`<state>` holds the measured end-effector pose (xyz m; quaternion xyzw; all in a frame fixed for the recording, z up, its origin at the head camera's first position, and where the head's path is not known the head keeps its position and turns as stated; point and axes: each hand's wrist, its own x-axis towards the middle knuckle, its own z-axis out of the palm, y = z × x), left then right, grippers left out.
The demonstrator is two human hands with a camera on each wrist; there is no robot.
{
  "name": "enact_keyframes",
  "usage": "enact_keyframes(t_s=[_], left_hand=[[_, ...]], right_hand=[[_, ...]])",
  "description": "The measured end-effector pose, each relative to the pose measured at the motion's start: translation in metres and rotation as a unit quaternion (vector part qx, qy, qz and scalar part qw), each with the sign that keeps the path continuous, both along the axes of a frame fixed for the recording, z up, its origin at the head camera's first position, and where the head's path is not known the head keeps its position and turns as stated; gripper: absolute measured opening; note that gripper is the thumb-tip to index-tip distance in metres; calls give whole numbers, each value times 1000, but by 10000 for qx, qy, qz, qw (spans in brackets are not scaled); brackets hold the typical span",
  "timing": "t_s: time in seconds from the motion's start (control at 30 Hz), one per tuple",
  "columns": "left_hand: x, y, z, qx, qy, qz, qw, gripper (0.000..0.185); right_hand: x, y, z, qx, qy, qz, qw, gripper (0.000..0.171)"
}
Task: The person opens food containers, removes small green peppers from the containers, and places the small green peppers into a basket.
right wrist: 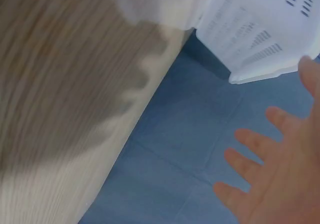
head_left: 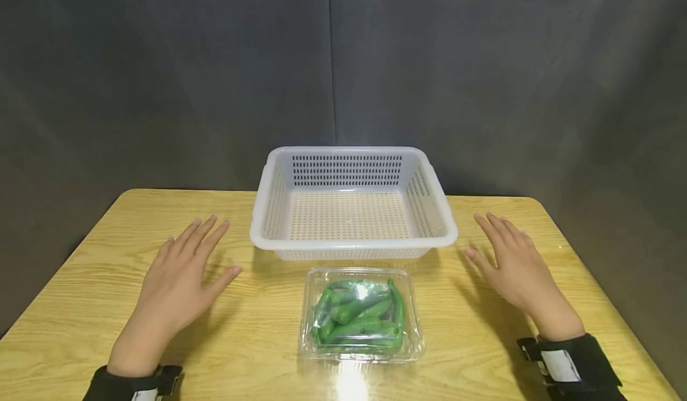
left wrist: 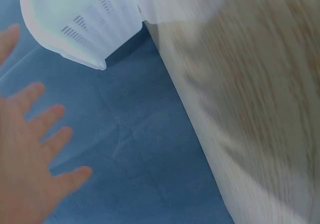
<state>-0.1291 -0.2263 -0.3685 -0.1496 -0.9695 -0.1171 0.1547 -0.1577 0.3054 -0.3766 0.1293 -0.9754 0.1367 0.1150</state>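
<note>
My left hand (head_left: 179, 278) is over the table left of a lidded clear plastic box (head_left: 309, 314), fingers straight and spread. On the other side, my right hand (head_left: 517, 267) hovers with its fingers extended, near the right end of a white plastic basket (head_left: 349, 244). Neither hand touches anything. Several green peppers (head_left: 356, 311) lie inside the clear box, seen through its lid. Behind the box stands the basket, with slotted walls and nothing in it. Both wrist views show spread fingers and a corner of the basket (left wrist: 95, 29).
The wooden table (head_left: 80, 305) has rounded far corners. A dark grey cloth (head_left: 214, 79) hangs behind its far edge, close at the basket's back. Black straps (head_left: 576, 365) wrap both wrists.
</note>
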Motion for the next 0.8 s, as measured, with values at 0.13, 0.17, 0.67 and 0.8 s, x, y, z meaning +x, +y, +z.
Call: enact_keyframes(t_s=[0.13, 0.17, 0.67, 0.8], left_hand=[[-1, 1, 5, 443, 87, 66, 9990, 79], [-1, 1, 6, 523, 74, 108, 9985, 79], [12, 25, 20, 1871, -1233, 474, 9734, 50], [16, 36, 15, 2195, -1717, 224, 9601, 53]], right_hand=[[8, -5, 13, -434, -283, -137, 9986, 71], [9, -6, 16, -557, -415, -199, 9974, 71], [23, -31, 29, -1990, -378, -410, 9784, 47], [30, -39, 35, -2078, -669, -499, 9746, 48]])
